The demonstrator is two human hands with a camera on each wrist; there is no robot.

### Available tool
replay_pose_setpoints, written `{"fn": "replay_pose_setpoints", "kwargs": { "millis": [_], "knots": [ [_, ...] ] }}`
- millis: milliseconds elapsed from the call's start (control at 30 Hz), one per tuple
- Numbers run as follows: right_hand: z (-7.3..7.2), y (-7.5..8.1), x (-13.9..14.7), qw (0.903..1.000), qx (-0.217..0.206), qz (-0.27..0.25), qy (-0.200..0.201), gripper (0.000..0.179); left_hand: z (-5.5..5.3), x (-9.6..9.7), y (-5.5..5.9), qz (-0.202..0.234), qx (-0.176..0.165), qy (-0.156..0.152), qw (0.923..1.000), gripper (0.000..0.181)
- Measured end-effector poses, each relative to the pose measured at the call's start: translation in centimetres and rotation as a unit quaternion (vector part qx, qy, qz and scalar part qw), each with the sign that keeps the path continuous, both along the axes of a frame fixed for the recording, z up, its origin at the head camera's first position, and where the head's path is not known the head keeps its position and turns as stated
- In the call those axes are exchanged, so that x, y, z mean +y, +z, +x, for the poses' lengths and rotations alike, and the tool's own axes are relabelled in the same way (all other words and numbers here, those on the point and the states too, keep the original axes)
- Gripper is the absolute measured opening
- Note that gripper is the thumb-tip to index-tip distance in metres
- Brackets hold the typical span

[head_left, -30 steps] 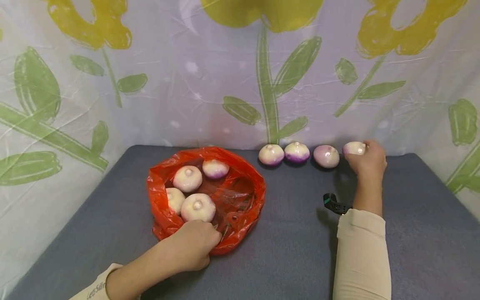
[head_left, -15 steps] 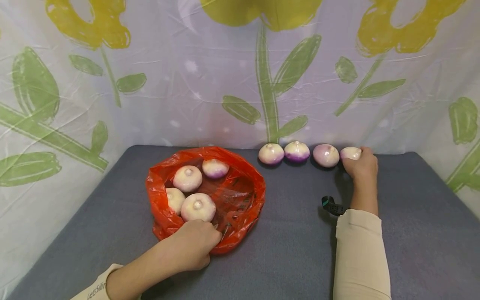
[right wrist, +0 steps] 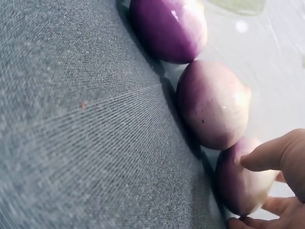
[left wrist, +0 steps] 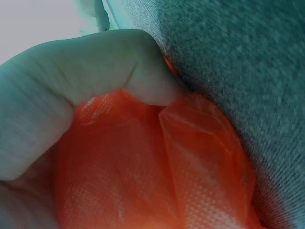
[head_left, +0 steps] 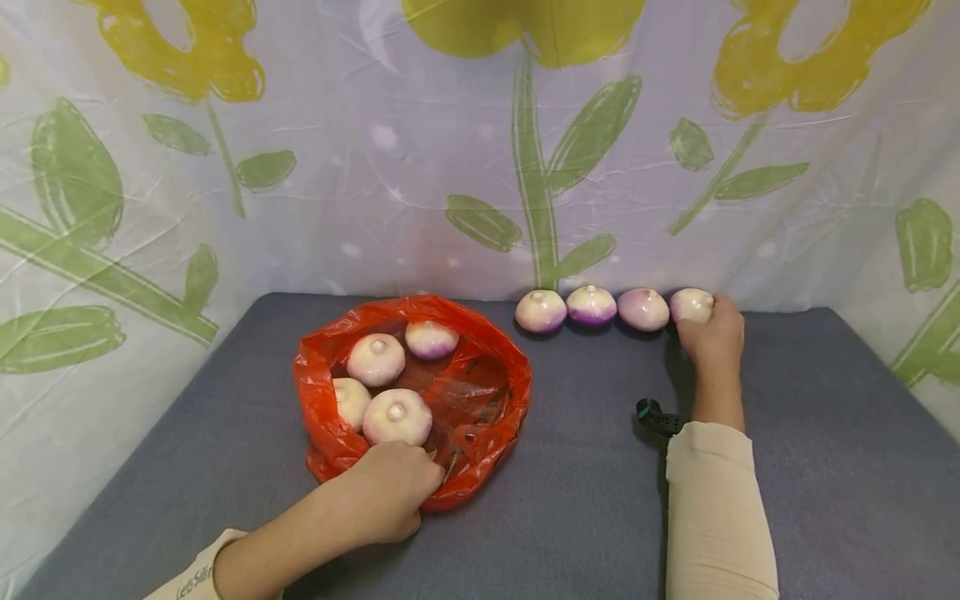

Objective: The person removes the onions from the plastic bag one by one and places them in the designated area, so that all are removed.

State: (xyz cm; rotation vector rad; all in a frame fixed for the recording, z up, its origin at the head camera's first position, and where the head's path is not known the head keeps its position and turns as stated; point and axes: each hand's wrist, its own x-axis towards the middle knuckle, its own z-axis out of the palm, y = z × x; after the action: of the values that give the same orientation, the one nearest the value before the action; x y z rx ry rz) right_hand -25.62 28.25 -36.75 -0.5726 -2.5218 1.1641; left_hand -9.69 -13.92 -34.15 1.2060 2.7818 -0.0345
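Behind the left hand (head_left: 392,490) gripping a red bag (head_left: 317,382), sleeve lettering (head_left: 196,581) starts "Lets".

2 beige sleeves (head_left: 716,508), 1 with lettering (head_left: 196,582).

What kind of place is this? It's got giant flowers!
Perhaps a small indoor corner set up for filming, though I can't be sure. A flowery sheet hangs behind and beside a grey cloth-covered table, where a red plastic bag and onion-like bulbs sit.
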Motion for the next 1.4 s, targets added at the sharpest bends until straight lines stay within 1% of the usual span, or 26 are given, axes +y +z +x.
{"fn": "replay_pose_setpoints", "kwargs": {
  "millis": [167, 333, 533, 633, 700, 833, 933, 1000, 1100, 1233, 1333, 1400],
  "knots": [
    [-0.2, 0.0, -0.1, 0.9999, -0.006, -0.008, 0.002, 0.076, 0.1, -0.1, -0.1, 0.009, 0.003, 0.0, 1.0, 0.022],
    [-0.2, 0.4, -0.2, 0.9996, -0.003, -0.024, -0.012, 0.075, 0.1, -0.2, -0.1, 0.018, 0.013, -0.006, 0.9997, 0.023],
    [0.3, 1.4, -0.4, 0.9982, 0.01, -0.051, -0.03, 0.074, 0.0, -0.2, -0.1, 0.02, 0.014, -0.009, 0.9997, 0.024],
    [0.4, 2.1, -0.6, 0.9972, 0.025, -0.062, -0.033, 0.075, 0.0, -0.2, -0.1, 0.021, 0.015, -0.01, 0.9996, 0.024],
    [0.3, 2.4, -0.8, 0.9966, 0.047, -0.059, -0.035, 0.073, 0.0, -0.2, -0.1, 0.022, 0.017, -0.012, 0.9996, 0.024],
    [0.3, 2.8, -1.5, 0.9939, 0.084, -0.059, -0.04, 0.068, 0.0, -0.2, -0.1, 0.021, 0.017, -0.011, 0.9996, 0.024],
    [0.2, 3.0, -2.2, 0.9928, 0.098, -0.057, -0.038, 0.066, 0.0, -0.2, -0.1, 0.018, 0.016, -0.009, 0.9997, 0.024],
    [0.1, 3.3, -2.7, 0.9928, 0.104, -0.053, -0.029, 0.063, 0.0, -0.2, 0.0, 0.017, 0.016, -0.009, 0.9997, 0.024],
    [-0.1, 3.7, -3.9, 0.9911, 0.129, -0.03, -0.011, 0.057, 0.0, -0.2, 0.0, 0.017, 0.018, -0.009, 0.9996, 0.025],
    [-0.4, 4.2, -6.0, 0.9813, 0.19, 0.007, 0.028, 0.047, 0.0, -0.1, 0.0, 0.018, 0.017, -0.008, 0.9997, 0.025],
    [-0.7, 4.6, -7.7, 0.9727, 0.221, 0.026, 0.066, 0.043, 0.0, -0.1, -0.1, 0.018, 0.016, -0.007, 0.9997, 0.025],
    [-0.8, 4.8, -8.7, 0.9676, 0.233, 0.039, 0.088, 0.041, 0.0, -0.2, -0.1, 0.018, 0.015, -0.006, 0.9997, 0.025]
  ]
}}
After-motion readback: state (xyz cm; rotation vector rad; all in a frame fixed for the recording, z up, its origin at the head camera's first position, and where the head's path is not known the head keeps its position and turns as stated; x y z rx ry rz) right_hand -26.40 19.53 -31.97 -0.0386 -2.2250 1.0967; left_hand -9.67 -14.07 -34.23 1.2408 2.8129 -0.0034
